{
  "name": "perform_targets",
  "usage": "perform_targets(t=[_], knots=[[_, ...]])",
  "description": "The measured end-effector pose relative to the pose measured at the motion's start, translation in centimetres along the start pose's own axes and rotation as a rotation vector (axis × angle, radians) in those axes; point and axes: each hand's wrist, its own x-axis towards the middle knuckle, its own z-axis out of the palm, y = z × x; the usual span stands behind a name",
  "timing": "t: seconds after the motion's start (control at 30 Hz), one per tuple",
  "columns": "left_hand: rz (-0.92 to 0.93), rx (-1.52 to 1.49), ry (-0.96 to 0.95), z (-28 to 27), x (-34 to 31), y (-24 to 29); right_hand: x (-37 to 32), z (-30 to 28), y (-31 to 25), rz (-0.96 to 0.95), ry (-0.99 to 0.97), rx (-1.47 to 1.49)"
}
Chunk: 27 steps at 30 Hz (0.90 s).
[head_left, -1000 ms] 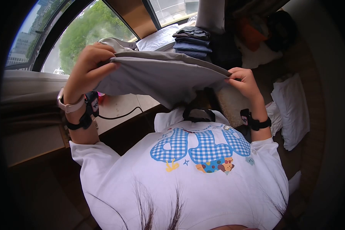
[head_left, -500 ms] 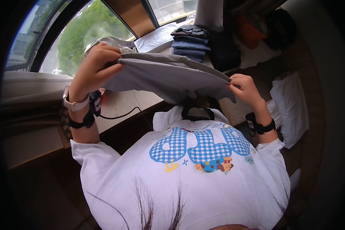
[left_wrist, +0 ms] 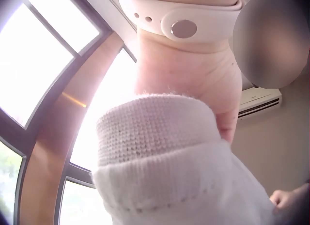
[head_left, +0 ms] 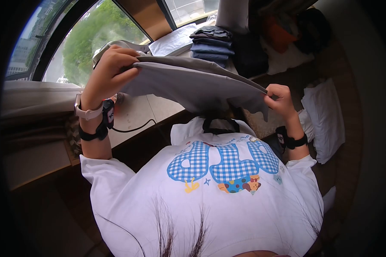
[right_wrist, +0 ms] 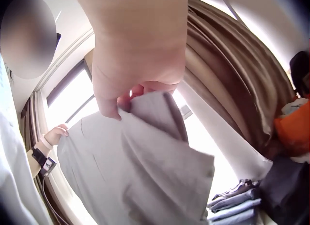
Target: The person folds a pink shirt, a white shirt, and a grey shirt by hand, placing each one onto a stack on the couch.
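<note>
A grey cloth (head_left: 188, 83) hangs stretched between both hands in the head view, its upper edge sagging down toward the right hand. The left hand (head_left: 113, 70) pinches its left end between thumb and fingers. At the other end the right hand (head_left: 282, 100) pinches a corner. In the right wrist view the cloth (right_wrist: 111, 162) drops in loose folds from the right hand (right_wrist: 140, 75), with the left hand (right_wrist: 57, 133) farther off at its edge. A pale ribbed cuff (left_wrist: 155, 133) covers much of the left wrist view, hiding the left fingers.
Folded dark and blue clothes (head_left: 211, 45) are stacked by the window, beside a white folded cloth (head_left: 172, 40). A white pillow (head_left: 324, 122) lies at the right. An orange item (head_left: 278, 36) and dark bags stand at the back right. A black cable (head_left: 135, 129) crosses the ledge.
The right hand has moved a little to the right and slightly down, and the left hand slightly right. The cloth is still held at both ends and spans a bit wider.
</note>
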Motion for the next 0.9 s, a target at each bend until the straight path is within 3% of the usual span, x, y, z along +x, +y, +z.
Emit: perform_targets(t=[0.1,0.2,0.3,0.4,0.47,0.53,0.57,0.6,0.63,0.67,0.73,0.8,0.9], knots=[[0.002,-0.015,-0.06,-0.2,0.1,0.1,-0.7,0.0,0.2,-0.001,0.005,-0.049],[0.041,-0.051,-0.055,0.2,0.0,-0.1,-1.4,0.9,-0.7,0.276,0.154,0.173],[0.076,-0.079,-0.04,0.6,0.0,0.8,-1.8,0.3,-2.0,0.311,-0.015,0.091],[0.142,-0.26,-0.143,0.1,-0.2,3.8,-2.4,-0.2,-1.3,0.05,-0.017,-0.109],[0.311,-0.533,-0.353,-0.4,-0.2,6.7,-2.7,-1.0,-2.4,0.063,0.081,-0.095],[0.569,-1.037,-0.704,1.3,-0.3,9.4,-3.7,-2.4,-2.2,0.062,0.137,0.018],[0.684,-1.311,-0.783,3.3,-0.9,11.1,-4.0,-2.9,-3.4,0.087,0.175,0.089],[0.693,-1.511,-0.868,4.6,-1.3,12.5,-4.8,-3.1,-4.1,0.086,0.187,0.119],[0.569,-1.73,-1.166,5.4,-0.6,12.8,-5.6,-3.5,-4.6,0.087,0.199,0.149],[0.325,-2.015,-1.512,7.1,-0.3,12.5,-6.4,-3.7,-4.8,0.089,0.208,0.179],[0.055,-2.363,-1.506,10.2,-1.5,12.5,-7.7,-4.1,-4.8,0.086,0.236,0.132],[0.347,-1.944,-0.976,11.7,-1.5,12.6,-9.0,-4.2,-4.9,0.131,0.289,0.089],[0.402,-1.148,-0.543,10.5,-0.9,13.3,-10.1,-4.4,-5.0,0.151,0.322,0.059]])
